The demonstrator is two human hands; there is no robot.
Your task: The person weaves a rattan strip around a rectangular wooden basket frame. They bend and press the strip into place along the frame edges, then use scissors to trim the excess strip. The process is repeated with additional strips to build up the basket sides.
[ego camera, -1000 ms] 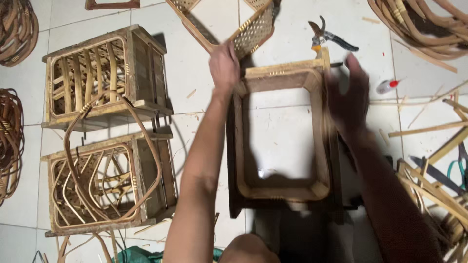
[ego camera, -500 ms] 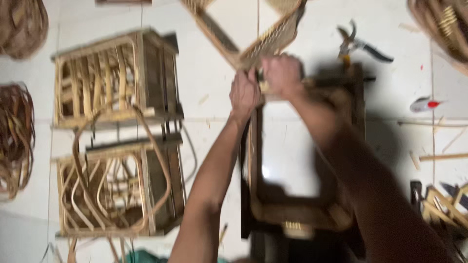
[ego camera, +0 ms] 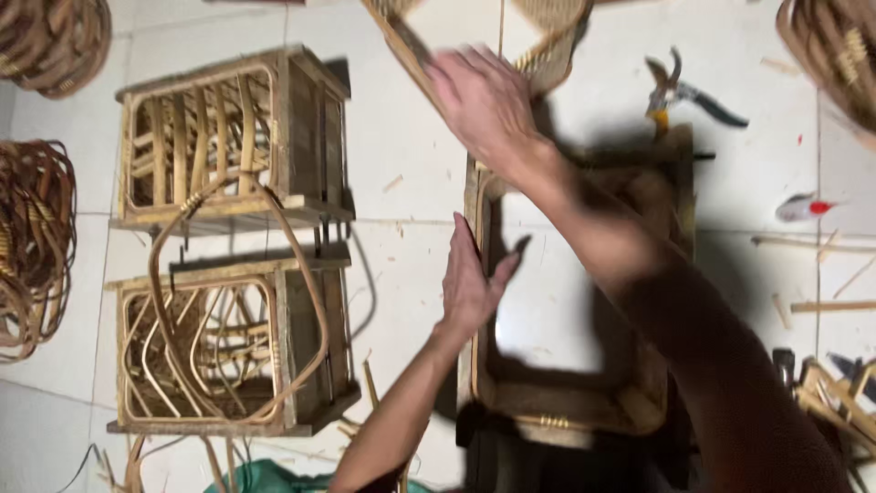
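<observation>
Two hands (ego camera: 479, 283), two slatted wooden crates (ego camera: 233, 137), one rectangular rattan frame (ego camera: 566, 406), one pair of pruning shears (ego camera: 684, 91).

Left hand (ego camera: 470, 283) flat against rattan frame (ego camera: 566, 406) left side; right hand (ego camera: 484, 100) reaching over woven panel (ego camera: 547, 59).

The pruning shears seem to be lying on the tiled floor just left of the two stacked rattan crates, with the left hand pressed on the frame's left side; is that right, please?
Not quite. In the head view the pruning shears lie on the tiled floor far right of the rattan crates, beyond the frame's top right corner. The left hand does press on the frame's left side.
</observation>
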